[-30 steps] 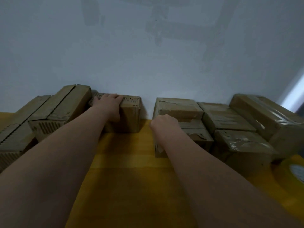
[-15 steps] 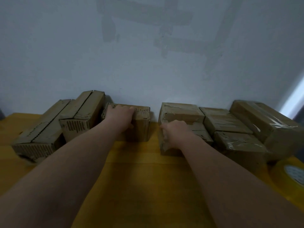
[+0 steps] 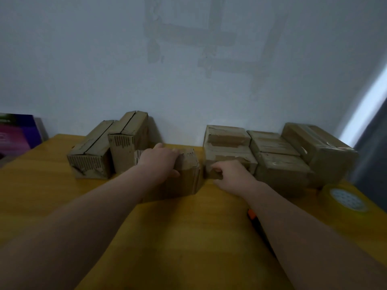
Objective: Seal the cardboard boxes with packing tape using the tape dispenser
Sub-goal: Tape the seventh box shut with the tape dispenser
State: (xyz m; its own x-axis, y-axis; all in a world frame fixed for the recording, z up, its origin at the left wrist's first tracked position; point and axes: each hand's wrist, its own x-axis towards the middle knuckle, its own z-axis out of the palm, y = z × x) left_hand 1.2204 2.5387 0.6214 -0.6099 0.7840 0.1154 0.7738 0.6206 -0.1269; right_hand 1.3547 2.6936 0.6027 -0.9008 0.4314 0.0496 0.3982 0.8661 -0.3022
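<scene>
Two untaped corrugated boxes (image 3: 109, 149) beside centre carton (image 3: 184, 174), taped glossy cartons (image 3: 278, 158) right; yellow tape roll (image 3: 345, 200) on wooden table (image 3: 62, 197). Left hand (image 3: 160, 161) clasped over centre carton; right hand (image 3: 229, 176) loosely curled against taped stack.

view: single head camera, wide-angle
position: above the near edge of the yellow table (image 3: 62, 195)
facing: forward and slightly down, toward the wall (image 3: 83, 59)
nearness: both forearms fill the lower frame; boxes (image 3: 272, 147) lie at arm's reach by the wall
overlap: none, one view only
</scene>
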